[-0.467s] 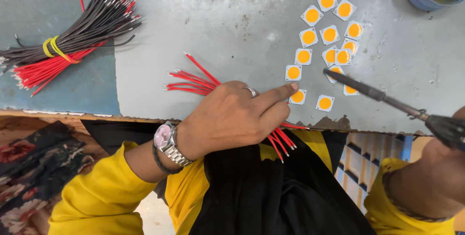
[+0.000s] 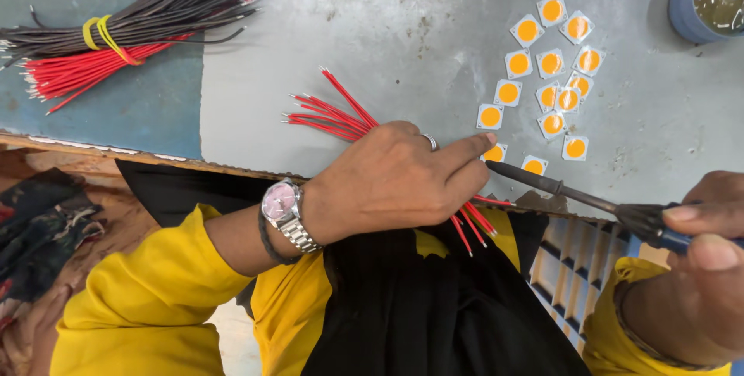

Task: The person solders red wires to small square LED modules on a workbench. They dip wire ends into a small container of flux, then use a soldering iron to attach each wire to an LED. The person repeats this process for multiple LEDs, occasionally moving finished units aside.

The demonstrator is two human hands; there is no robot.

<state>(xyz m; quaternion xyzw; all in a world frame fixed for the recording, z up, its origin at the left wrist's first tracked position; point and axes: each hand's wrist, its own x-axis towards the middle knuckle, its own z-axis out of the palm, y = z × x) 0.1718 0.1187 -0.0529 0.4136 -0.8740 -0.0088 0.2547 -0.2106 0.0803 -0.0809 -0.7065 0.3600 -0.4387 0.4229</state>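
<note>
- I see the left hand (image 2: 395, 178) lying palm down over a loose fan of short red wires (image 2: 333, 116), fingers curled and pressing them onto the grey worktop (image 2: 387, 27); the index finger reaches toward the nearest LED chip (image 2: 494, 153).
- The red wires stick out on both sides of that hand: upward-left across the worktop, and down-right past the table edge.
- The right hand (image 2: 709, 248) is clenched around the handle of a soldering iron (image 2: 573, 194). Its tip lies just beside the left index fingertip and that chip.
- A cluster of square LED chips (image 2: 550, 62) with yellow centres lies flat on the worktop, just above the iron tip.
- A bundle of black and red wires (image 2: 116, 35), tied with yellow bands, rests at far left, well apart.
- A round blue container (image 2: 701, 0) stands at top right.
- The left wrist carries a metal wristwatch (image 2: 283, 209) with a pink dial.
</note>
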